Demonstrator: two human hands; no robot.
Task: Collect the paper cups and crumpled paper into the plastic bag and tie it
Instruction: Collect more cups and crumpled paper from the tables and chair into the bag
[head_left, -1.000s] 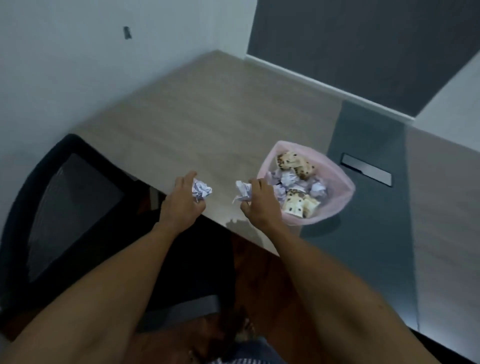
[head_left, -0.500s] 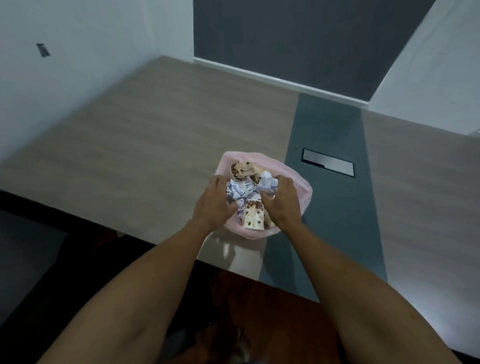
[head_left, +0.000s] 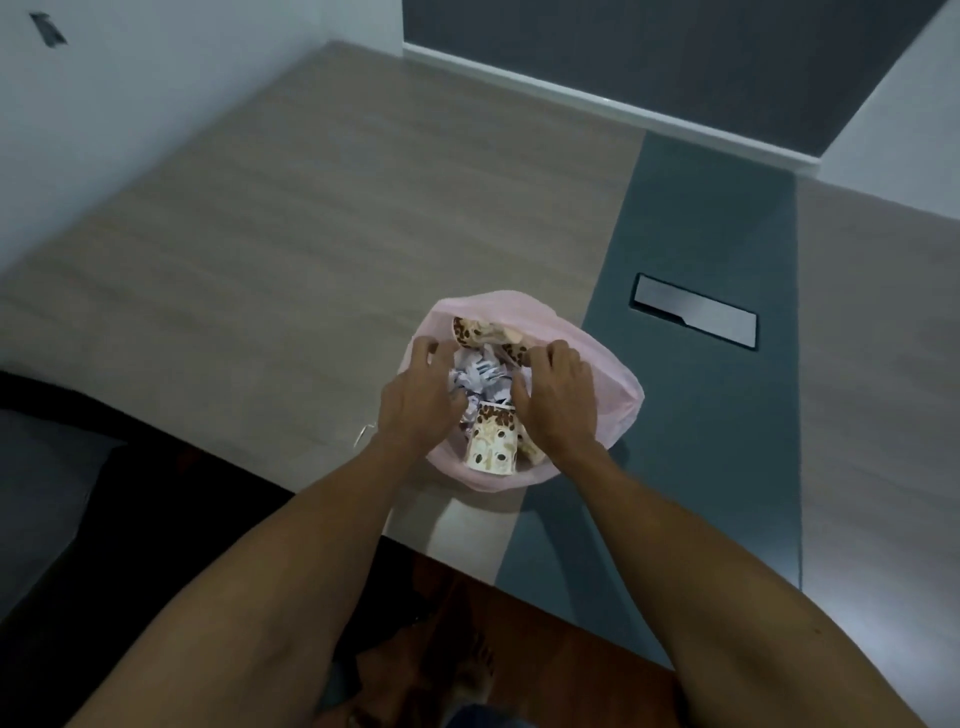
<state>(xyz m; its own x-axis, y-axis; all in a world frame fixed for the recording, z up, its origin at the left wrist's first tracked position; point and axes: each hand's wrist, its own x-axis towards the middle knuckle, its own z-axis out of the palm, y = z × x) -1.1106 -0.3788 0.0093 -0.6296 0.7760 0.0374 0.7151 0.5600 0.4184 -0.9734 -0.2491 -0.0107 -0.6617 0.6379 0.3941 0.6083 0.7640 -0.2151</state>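
Observation:
A pink plastic bag (head_left: 621, 387) stands open on the table near its front edge. Inside lie patterned paper cups, one at the front (head_left: 492, 439) and one at the back (head_left: 475, 330), with crumpled paper (head_left: 480, 376) between them. My left hand (head_left: 421, 395) hovers over the bag's left side, fingers spread and empty. Over the bag's right side is my right hand (head_left: 556, 397), fingers apart, palm down above the contents. Both hands cover parts of the bag's rim.
The table (head_left: 291, 234) is wood-toned with a dark grey strip (head_left: 711, 260) holding a metal cable hatch (head_left: 693, 316). A white wall stands to the left and a dark panel at the back. A dark chair (head_left: 47, 467) sits at the lower left.
Both hands carried crumpled paper balls from the table's front edge into the bag, let them go, and now have their fingers spread over the contents.

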